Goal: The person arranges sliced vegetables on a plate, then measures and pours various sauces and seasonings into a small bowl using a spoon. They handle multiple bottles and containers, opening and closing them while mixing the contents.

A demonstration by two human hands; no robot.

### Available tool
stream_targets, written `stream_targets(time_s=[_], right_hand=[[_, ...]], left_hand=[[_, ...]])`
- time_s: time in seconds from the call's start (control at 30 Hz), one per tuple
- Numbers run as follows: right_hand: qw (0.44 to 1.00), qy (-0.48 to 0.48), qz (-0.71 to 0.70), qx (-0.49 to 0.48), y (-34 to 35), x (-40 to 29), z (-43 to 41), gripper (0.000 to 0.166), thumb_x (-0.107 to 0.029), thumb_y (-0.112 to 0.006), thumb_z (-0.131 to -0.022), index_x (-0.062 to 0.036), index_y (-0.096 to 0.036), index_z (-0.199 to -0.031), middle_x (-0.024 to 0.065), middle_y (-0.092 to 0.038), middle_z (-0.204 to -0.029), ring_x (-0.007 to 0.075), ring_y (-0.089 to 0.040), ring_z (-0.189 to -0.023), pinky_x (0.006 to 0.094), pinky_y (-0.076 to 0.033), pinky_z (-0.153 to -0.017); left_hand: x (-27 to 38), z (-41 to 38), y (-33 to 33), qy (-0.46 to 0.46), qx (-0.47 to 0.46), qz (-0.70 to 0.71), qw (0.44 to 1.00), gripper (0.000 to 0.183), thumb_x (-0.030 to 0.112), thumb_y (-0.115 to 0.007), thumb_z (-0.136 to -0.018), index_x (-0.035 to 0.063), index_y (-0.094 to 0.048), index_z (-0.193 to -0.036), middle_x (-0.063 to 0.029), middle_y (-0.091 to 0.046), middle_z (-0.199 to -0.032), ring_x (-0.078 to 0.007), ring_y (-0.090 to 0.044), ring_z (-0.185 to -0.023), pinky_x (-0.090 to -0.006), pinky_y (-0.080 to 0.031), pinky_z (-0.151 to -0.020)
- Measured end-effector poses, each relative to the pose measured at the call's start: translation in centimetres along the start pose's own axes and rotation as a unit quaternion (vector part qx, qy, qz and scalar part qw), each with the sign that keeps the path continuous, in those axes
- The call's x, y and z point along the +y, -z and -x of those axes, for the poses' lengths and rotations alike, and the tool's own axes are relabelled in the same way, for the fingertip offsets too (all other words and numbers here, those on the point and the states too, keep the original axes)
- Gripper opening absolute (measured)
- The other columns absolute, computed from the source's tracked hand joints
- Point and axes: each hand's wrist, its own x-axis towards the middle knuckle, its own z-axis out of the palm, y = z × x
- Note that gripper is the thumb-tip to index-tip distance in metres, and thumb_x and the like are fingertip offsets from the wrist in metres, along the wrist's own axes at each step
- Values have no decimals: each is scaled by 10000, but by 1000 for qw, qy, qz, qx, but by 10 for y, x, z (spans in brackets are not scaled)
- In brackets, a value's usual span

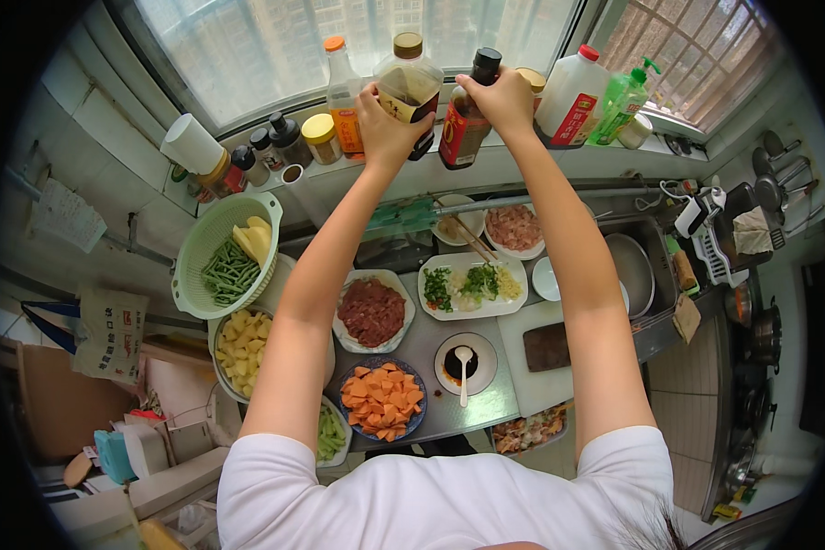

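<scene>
Both arms reach up to the window ledge. My left hand grips a large clear bottle of dark liquid with a gold cap. Around a dark sauce bottle with a black cap and red label is my right hand. An orange-capped bottle stands left of them, a white jug with a red cap to the right. Below, on the metal counter, a small bowl holds dark sauce and a white spoon. Near it are a plate of chopped greens and garlic, raw dark meat and orange vegetable chunks.
A green colander of green beans and a bowl of yellow chunks stand left. A cleaver blade lies on the white cutting board. Behind are chopsticks and a bowl of pale meat. The sink is at right.
</scene>
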Motion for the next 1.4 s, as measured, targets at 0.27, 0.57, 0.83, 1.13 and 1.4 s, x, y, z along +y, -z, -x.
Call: stream_targets(time_s=[0.27, 0.57, 0.83, 1.13, 1.4], right_hand=[[1000, 6, -4, -4, -36, -6, -9, 385, -389, -763, -701, -20, -695, -793, 153, -692, -728, 312, -686, -700, 403, -539, -653], [998, 19, 52, 26, -69, 0, -34, 485, -450, -791, -673, 4, -682, -800, 186, -691, -746, 336, -690, -710, 416, -554, -644], [995, 35, 62, 71, -56, -8, -27, 613, -547, -764, -695, 4, -651, -938, 185, -689, -847, 305, -686, -806, 390, -552, -711], [910, 59, -353, -211, 32, -140, 233, 909, -369, -851, -685, -31, -372, -1379, 140, -490, -1341, 222, -506, -1217, 355, -403, -1026], [960, 12, -256, -108, 47, -174, 352, 760, -117, -828, -658, -5, -432, -1297, 179, -598, -1181, 244, -606, -1096, 352, -472, -944]], left_hand=[[40, 26, 66, 50, 37, 174, 983, 880, 106, -886, -608, 30, -297, -1258, -136, -409, -1221, -219, -494, -1132, -361, -515, -936], [36, 67, 140, 84, -15, 109, 990, 869, 133, -890, -606, 46, -310, -1247, -132, -418, -1217, -219, -492, -1134, -373, -508, -938], [54, 102, 162, 111, -59, 81, 989, 840, 179, -901, -586, 68, -360, -1220, -94, -442, -1186, -215, -521, -1071, -357, -526, -834], [99, 141, 199, 58, -95, 46, 993, 825, 198, -874, -560, 42, -371, -1195, -143, -462, -1137, -283, -555, -998, -372, -518, -829], [176, 162, 336, 83, -312, -18, 946, 672, 374, -694, -819, 65, -434, -1356, -127, -531, -1091, -255, -591, -919, -336, -486, -761]])
